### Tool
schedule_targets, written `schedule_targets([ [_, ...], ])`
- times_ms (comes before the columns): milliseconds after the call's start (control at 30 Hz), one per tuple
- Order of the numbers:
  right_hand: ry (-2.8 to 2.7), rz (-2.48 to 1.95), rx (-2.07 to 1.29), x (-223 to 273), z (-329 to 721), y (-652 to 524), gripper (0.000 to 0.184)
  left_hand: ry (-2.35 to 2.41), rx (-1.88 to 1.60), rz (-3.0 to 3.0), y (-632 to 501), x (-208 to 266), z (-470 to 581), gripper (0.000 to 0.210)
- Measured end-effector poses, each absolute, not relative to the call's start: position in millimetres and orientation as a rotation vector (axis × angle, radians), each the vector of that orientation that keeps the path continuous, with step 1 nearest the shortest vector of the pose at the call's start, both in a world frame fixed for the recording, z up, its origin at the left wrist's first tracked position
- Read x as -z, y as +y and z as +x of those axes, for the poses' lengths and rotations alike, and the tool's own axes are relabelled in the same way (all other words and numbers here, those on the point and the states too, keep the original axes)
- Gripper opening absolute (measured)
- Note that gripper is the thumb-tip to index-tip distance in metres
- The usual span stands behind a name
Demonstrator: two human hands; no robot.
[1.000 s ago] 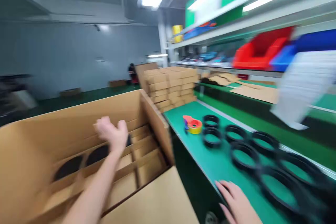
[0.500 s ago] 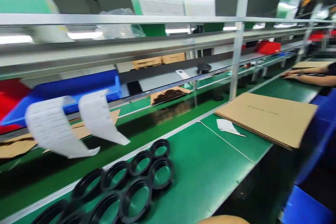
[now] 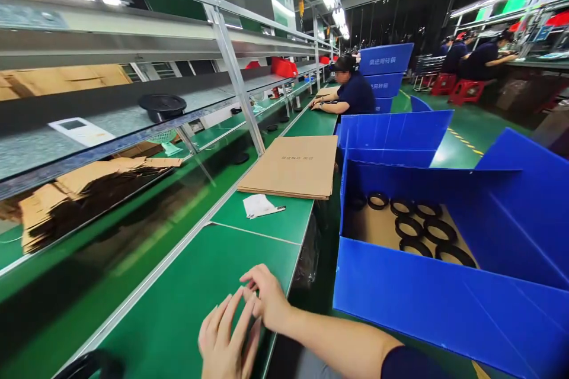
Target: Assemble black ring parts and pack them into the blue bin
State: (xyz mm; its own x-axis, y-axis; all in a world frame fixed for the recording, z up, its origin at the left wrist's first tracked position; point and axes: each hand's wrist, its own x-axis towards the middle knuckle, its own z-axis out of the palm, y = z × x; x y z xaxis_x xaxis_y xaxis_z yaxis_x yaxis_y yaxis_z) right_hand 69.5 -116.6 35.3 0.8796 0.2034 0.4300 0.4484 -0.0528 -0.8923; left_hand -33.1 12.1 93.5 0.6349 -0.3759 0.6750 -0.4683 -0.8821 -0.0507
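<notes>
Both hands meet at the near edge of the green worktop (image 3: 208, 272): left hand (image 3: 226, 340) flat, fingers spread, its grip wide and holding nothing; right hand (image 3: 267, 299) loosely curled against it, also without load. Right of the worktop, black rings (image 3: 415, 228) lie in the blue bin (image 3: 427, 302); reaching them looks the likely next demand

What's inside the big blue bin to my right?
Inside the blue bin, several black rings lie flat on a brown cardboard sheet. Seven are visible; the bin's near wall hides the front of the floor, so any more there cannot be seen.
</notes>
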Motion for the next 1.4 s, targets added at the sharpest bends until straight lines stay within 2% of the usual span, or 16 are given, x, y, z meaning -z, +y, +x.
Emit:
schedule_targets([
  [133,-0.547,-1.662,0.147,-32,67,-109,0.008,-0.507,-0.932,2.584,-12,-63,14,0.057],
  [267,-0.555,-1.692,0.094,-38,68,-112,0.010,-0.216,-0.837,2.450,-11,-38,25,0.047],
  [400,-0.502,-1.651,0.025,-42,66,-108,0.030,0.190,-0.592,2.247,-10,-44,22,0.061],
  [467,-0.432,-1.629,-0.012,-46,57,-112,0.029,0.270,-0.487,2.196,-11,-52,20,0.071],
  [600,-0.432,-1.558,-0.068,-83,41,-175,0.011,0.244,-0.305,2.331,-8,-57,19,0.079],
  [633,-0.532,-1.500,-0.094,-99,43,-205,0.011,0.192,-0.285,2.395,-7,-56,20,0.078],
  [700,-0.647,-1.507,0.003,-132,57,-275,0.021,0.039,-0.273,2.553,-7,-52,20,0.073],
  [833,-0.038,-1.635,0.230,-159,107,-413,0.046,-0.309,-0.271,2.877,-13,-47,18,0.064],
  [967,0.142,-1.890,0.059,-114,113,-514,0.055,-0.458,-0.351,3.019,-16,-47,15,0.067],
  [1200,0.148,-2.429,-0.551,-12,62,-603,0.074,-0.495,-0.414,3.077,-24,-55,15,0.063],
  [1300,0.036,-2.570,-0.684,14,64,-612,0.070,-0.459,-0.413,3.085,-31,-59,14,0.065],
  [1400,-0.055,-2.725,-0.657,30,66,-609,0.056,-0.407,-0.404,3.093,-36,-60,13,0.067],
])
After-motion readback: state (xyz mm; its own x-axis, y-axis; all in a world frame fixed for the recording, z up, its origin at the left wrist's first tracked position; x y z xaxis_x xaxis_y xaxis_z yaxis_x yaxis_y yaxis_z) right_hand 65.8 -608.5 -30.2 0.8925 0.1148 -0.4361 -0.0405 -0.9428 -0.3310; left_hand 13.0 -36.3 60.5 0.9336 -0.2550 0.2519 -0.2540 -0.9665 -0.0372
